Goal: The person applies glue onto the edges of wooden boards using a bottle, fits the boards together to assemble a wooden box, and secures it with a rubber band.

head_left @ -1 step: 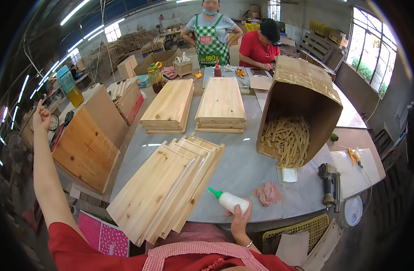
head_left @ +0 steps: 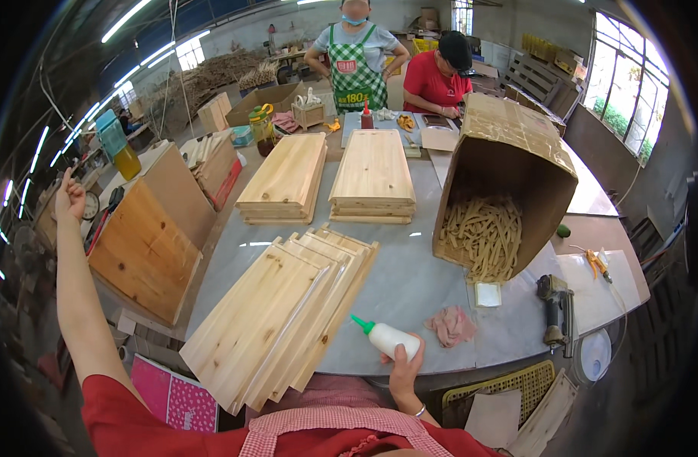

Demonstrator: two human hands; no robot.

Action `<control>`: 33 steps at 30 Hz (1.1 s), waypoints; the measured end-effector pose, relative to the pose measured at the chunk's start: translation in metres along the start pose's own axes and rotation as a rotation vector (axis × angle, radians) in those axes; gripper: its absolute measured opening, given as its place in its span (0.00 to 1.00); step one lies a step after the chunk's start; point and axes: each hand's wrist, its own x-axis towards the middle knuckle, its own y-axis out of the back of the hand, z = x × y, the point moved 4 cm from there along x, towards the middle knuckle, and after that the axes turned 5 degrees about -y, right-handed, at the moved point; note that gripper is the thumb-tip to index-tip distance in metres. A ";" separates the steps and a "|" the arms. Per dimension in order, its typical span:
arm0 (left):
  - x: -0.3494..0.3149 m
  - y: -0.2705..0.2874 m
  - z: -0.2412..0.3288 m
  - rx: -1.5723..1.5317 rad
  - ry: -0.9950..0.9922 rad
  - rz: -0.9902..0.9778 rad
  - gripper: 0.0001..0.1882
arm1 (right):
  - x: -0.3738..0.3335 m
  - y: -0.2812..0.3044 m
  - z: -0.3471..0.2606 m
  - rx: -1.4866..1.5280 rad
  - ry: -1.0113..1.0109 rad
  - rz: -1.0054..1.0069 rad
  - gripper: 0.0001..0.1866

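Note:
My right hand (head_left: 403, 375) is wrapped round a white squeeze bottle (head_left: 395, 340) with a green nozzle, at the table's near edge. The bottle lies tilted, its tip pointing left toward a fanned stack of wooden boards (head_left: 257, 312). Clear glossy lines run along the overlapped edges of these boards, which jut over the near edge. Far out to the left, my left hand (head_left: 71, 199) is raised with its index finger stretched out and the others partly curled. It holds nothing. A bottle of yellow liquid with a blue top (head_left: 119, 145) stands beyond it.
Two neat board stacks (head_left: 284, 171) (head_left: 372, 169) stand farther back. A tipped carton (head_left: 517, 152) holds many thin wooden strips (head_left: 482, 228). A pink rag (head_left: 451, 327) and a nail gun (head_left: 555, 312) lie at right. Two people (head_left: 357, 61) (head_left: 438, 76) are across the table.

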 end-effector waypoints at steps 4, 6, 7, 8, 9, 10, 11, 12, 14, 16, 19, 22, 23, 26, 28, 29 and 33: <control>-0.005 0.002 -0.004 0.015 0.016 -0.002 0.25 | 0.002 0.000 0.002 0.011 0.003 -0.001 0.23; -0.009 0.001 -0.008 0.018 0.027 -0.011 0.25 | 0.002 0.001 0.002 0.001 0.006 0.005 0.23; -0.011 -0.001 -0.011 0.020 0.036 -0.022 0.25 | 0.001 0.001 0.002 -0.006 0.009 0.010 0.23; -0.013 -0.003 -0.014 0.014 0.041 -0.022 0.25 | -0.001 0.003 0.003 -0.010 0.015 0.014 0.23; -0.011 -0.003 -0.012 0.021 0.045 0.001 0.25 | 0.003 0.002 0.003 -0.019 0.027 -0.002 0.22; -0.009 -0.004 -0.011 0.026 0.051 0.024 0.25 | 0.005 0.001 0.003 -0.028 0.041 -0.018 0.21; -0.009 -0.002 -0.013 0.010 0.042 0.022 0.25 | -0.003 0.004 0.007 -0.031 0.033 0.012 0.21; -0.006 -0.002 -0.019 0.053 0.051 0.079 0.25 | -0.004 0.004 0.010 -0.028 0.037 0.034 0.20; 0.009 0.002 -0.011 0.089 0.049 0.141 0.26 | 0.004 -0.001 0.006 0.013 0.040 -0.005 0.20; 0.032 0.007 0.029 0.070 -0.004 0.051 0.17 | -0.005 -0.001 0.003 0.025 0.002 0.016 0.20; 0.028 -0.030 0.034 0.028 -0.053 -0.012 0.20 | 0.000 0.002 0.011 -0.006 -0.003 0.010 0.20; -0.050 -0.095 -0.011 0.034 -0.013 -0.153 0.23 | 0.001 -0.001 0.000 -0.034 0.007 0.020 0.20; -0.083 -0.114 -0.021 0.075 -0.015 -0.271 0.24 | 0.001 -0.002 -0.002 -0.023 0.020 0.011 0.20; -0.187 -0.117 -0.072 0.329 0.022 -0.393 0.23 | 0.005 -0.004 0.003 -0.074 0.024 0.016 0.21; -0.243 -0.082 -0.117 0.536 0.075 -0.331 0.15 | 0.005 -0.006 0.002 -0.058 0.021 0.006 0.21; -0.287 -0.092 -0.136 0.708 0.138 -0.319 0.13 | 0.005 -0.004 0.001 -0.052 0.022 0.020 0.20; -0.387 -0.048 -0.186 0.657 0.385 -0.399 0.11 | -0.003 -0.002 0.002 -0.014 0.005 -0.012 0.21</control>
